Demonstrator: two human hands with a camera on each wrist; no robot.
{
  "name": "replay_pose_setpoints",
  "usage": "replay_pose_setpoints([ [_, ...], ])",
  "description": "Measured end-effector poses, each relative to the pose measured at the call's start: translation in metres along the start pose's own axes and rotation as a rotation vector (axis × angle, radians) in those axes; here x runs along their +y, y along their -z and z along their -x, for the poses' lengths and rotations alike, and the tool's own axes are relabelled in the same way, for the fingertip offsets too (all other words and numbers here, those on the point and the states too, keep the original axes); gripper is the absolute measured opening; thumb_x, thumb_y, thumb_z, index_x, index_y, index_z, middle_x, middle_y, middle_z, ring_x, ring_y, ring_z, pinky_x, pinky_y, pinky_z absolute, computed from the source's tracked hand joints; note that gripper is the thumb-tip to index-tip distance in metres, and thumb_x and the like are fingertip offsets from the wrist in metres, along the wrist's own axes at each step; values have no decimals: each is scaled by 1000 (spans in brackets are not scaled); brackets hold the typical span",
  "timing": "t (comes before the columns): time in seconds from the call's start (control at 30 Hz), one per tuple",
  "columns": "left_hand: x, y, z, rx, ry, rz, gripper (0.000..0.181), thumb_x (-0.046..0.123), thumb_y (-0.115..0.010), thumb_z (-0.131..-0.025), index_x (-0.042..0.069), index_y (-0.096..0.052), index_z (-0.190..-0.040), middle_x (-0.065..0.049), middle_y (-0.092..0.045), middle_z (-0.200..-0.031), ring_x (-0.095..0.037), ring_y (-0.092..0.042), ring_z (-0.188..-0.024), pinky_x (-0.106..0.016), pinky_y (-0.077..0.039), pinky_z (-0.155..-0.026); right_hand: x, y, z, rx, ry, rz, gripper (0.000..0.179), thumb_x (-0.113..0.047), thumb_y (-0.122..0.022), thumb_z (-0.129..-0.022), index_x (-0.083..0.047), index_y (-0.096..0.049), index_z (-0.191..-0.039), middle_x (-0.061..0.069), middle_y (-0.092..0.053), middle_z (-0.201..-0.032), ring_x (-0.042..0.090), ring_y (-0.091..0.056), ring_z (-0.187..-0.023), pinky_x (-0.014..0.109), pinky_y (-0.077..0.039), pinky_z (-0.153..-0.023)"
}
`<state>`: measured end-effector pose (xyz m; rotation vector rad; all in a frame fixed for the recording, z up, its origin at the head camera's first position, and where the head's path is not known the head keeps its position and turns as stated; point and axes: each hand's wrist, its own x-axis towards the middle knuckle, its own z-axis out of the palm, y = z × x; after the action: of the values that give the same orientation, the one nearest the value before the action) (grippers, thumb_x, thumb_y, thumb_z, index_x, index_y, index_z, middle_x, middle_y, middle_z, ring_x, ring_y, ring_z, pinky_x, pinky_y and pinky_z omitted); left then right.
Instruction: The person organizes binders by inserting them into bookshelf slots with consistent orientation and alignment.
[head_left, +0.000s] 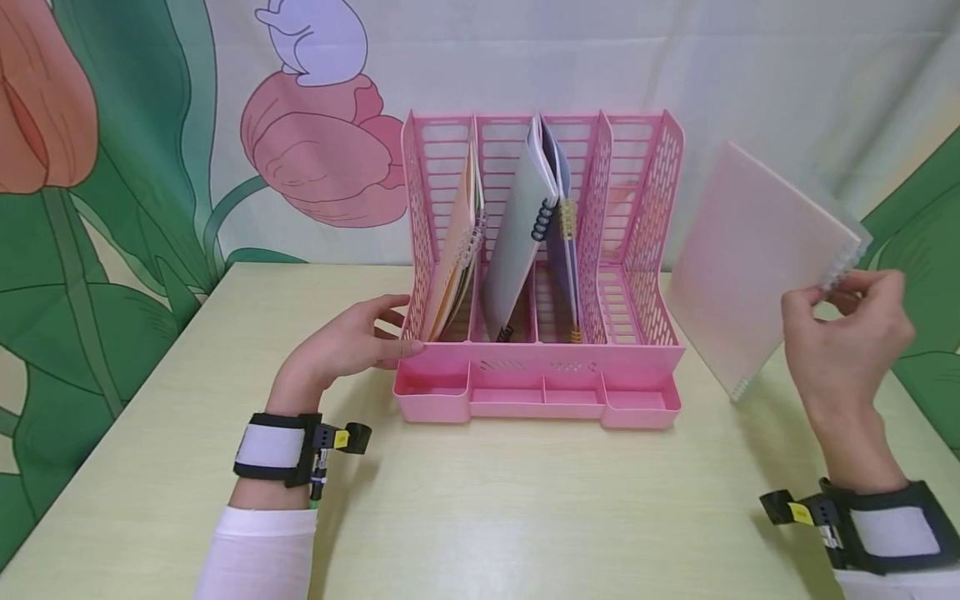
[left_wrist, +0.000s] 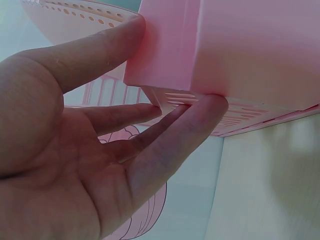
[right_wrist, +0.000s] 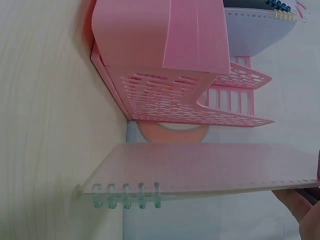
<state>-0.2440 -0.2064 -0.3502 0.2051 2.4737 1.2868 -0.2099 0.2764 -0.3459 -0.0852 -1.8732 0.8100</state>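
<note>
A pink desktop file rack (head_left: 536, 379) with upright slots and small front trays stands on the table. My left hand (head_left: 360, 337) grips its left front corner; in the left wrist view the thumb (left_wrist: 107, 47) lies on one face and the fingers (left_wrist: 180, 145) reach to the underside. To the right of the rack, my right hand (head_left: 847, 333) pinches a pale pink spiral notebook (head_left: 765, 258) by its bound edge near the top. The notebook is tilted, apart from the rack, with its lower corner close to the table. Clear binding rings (right_wrist: 127, 195) show in the right wrist view.
Inside the rack stand an orange-covered notebook (head_left: 453, 242), a pale grey-green notebook (head_left: 517, 242) with black rings and a dark blue notebook (head_left: 562, 250) with yellow rings. The rightmost slot (head_left: 626, 300) shows its bare base. Behind hangs a printed curtain (head_left: 480, 50).
</note>
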Motion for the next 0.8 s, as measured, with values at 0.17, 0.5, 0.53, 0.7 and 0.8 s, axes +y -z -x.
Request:
replay_pose_setpoints([
  [0.17, 1, 0, 1, -4, 4, -5, 86, 27, -76, -94, 9, -28, -162, -23, -46, -144, -37, -62, -115, -46, -55, -95, -1, -1, 0, -4, 2, -2, 16, -6, -58, -87, -13, -62, -100, -6, -64, -93, -20, -53, -83, 7, -41, -67],
  [0.5, 1, -1, 1, -5, 3, -4, 86, 27, -77, -94, 9, -28, -162, -23, -45, -145, -37, -61, -117, -48, -54, -97, 0, 1, 7, -61, 28, -1, 23, -10, -61, -90, -7, -60, -113, 26, -69, -103, -19, -49, -82, 10, -35, -69],
  [0.53, 1, -1, 1, -6, 3, -2, 86, 27, -77, -94, 9, -28, -162, -24, -45, -145, -37, -62, -116, -47, -55, -97, 1, 1, 7, -69, 23, 9, 25, -9, -62, -91, -4, -60, -115, 26, -69, -104, -19, -49, -82, 9, -35, -70],
  [0.7, 1, -1, 1, -9, 5, -1, 86, 28, -77, -94, 8, -27, -162, -23, -46, -145, -36, -63, -114, -46, -55, -96, 6, 1, 11, -118, 9, 43, 35, -4, -66, -90, 9, -59, -122, 24, -69, -108, -18, -46, -82, 8, -34, -70],
  [0.8, 1, -1, 0, -7, 6, -5, 87, 28, -77, -94, 9, -27, -162, -23, -45, -145, -36, -63, -115, -45, -55, -95, 8, 1, 12, -140, 7, 56, 36, -3, -68, -90, 10, -59, -122, 25, -70, -107, -18, -45, -81, 8, -33, -69],
])
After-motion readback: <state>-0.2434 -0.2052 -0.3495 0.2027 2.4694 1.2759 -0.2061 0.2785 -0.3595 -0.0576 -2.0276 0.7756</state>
